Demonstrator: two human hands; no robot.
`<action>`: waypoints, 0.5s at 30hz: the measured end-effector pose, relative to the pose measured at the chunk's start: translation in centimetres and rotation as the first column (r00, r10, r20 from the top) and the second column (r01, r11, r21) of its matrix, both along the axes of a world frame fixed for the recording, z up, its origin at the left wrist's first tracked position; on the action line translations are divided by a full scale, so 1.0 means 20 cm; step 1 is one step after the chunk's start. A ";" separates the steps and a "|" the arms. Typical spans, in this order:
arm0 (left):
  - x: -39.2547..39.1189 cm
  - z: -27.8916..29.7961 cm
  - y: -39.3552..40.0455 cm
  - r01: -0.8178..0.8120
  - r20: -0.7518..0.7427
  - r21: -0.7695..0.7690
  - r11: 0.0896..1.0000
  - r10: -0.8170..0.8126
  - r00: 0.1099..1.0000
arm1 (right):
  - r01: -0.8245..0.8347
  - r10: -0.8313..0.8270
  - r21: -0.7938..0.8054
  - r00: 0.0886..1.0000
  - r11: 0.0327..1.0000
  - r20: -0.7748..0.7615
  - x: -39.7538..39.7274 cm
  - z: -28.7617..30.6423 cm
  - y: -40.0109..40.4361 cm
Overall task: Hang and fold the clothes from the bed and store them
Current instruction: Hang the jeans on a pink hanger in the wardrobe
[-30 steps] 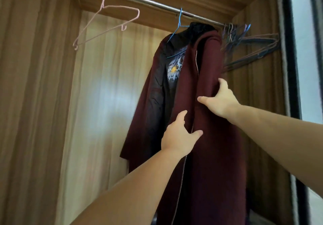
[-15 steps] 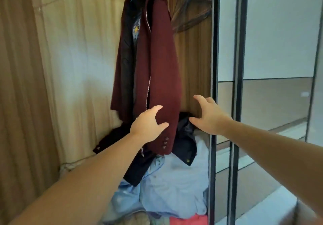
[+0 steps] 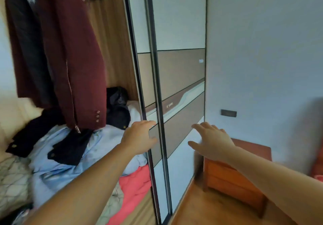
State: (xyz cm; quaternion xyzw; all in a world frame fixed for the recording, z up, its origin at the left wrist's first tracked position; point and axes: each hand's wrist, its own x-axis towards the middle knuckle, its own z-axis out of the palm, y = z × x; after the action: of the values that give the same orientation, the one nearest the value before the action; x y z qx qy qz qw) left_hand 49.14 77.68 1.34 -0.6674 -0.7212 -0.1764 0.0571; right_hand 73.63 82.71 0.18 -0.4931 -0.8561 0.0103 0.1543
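Both hands are released and hold nothing. The left hand (image 3: 139,137) reaches forward with fingers spread, in front of the dark edge of the sliding door (image 3: 180,78); whether it touches the frame cannot be told. The right hand (image 3: 211,141) hovers open, palm down, to the right of that door and above the near corner of an orange-brown bedside cabinet (image 3: 234,177).

Left of the left hand, inside the open wardrobe, a maroon coat (image 3: 73,53) hangs with its zipper running down the front and three buttons at the cuff. A black jacket (image 3: 29,37) hangs just behind it. Below the coat lies a heap: dark garments (image 3: 70,146) on top of pale blue cloth (image 3: 57,168), with a red piece (image 3: 132,188) nearest the door's bottom. Right of the right hand stands a pale wall (image 3: 262,50).
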 end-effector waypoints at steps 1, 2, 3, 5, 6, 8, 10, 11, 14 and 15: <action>0.06 -0.03 0.03 0.053 0.006 -0.009 0.999 -0.053 0.999 | 0.056 -0.056 -0.013 0.998 0.998 0.000 0.08 -0.03 -0.04; 0.12 -0.06 0.06 0.107 0.009 -0.020 0.994 -0.107 0.994 | 0.111 -0.111 -0.015 0.994 0.994 -0.001 0.15 -0.06 -0.09; 0.18 -0.10 0.08 0.164 0.016 -0.023 0.986 -0.164 0.986 | 0.165 -0.165 -0.012 0.986 0.986 0.002 0.22 -0.09 -0.15; 0.30 -0.18 0.10 0.284 0.025 -0.039 0.958 -0.283 0.959 | 0.284 -0.284 -0.016 0.959 0.959 0.013 0.35 -0.16 -0.29; 0.38 -0.22 0.10 0.347 0.020 -0.053 0.937 -0.346 0.938 | 0.349 -0.349 -0.027 0.937 0.937 0.018 0.41 -0.20 -0.37; 0.52 -0.32 0.07 0.479 0.013 -0.091 0.873 -0.480 0.877 | 0.482 -0.481 -0.067 0.876 0.874 0.027 0.52 -0.29 -0.54; 0.66 -0.40 -0.02 0.590 0.042 -0.116 0.799 -0.590 0.806 | 0.602 -0.601 -0.108 0.798 0.792 0.041 0.61 -0.36 -0.76; 0.73 -0.44 -0.07 0.638 0.054 -0.130 0.759 -0.637 0.769 | 0.652 -0.652 -0.130 0.757 0.747 0.044 0.66 -0.39 -0.87; 0.97 -0.50 -0.25 0.761 0.060 -0.173 0.625 -0.765 0.641 | 0.769 -0.774 -0.168 0.631 0.617 0.050 0.81 -0.44 -1.23; 1.05 -0.51 -0.31 0.791 0.074 -0.178 0.585 -0.794 0.604 | 0.801 -0.808 -0.180 0.587 0.572 0.046 0.85 -0.45 -1.35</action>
State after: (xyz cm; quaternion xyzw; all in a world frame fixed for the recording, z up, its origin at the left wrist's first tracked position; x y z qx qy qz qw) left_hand 70.05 71.41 -8.92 -0.9218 -0.3618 -0.1082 -0.0874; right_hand 90.72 55.76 -8.87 -0.8394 -0.5308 0.0270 0.1141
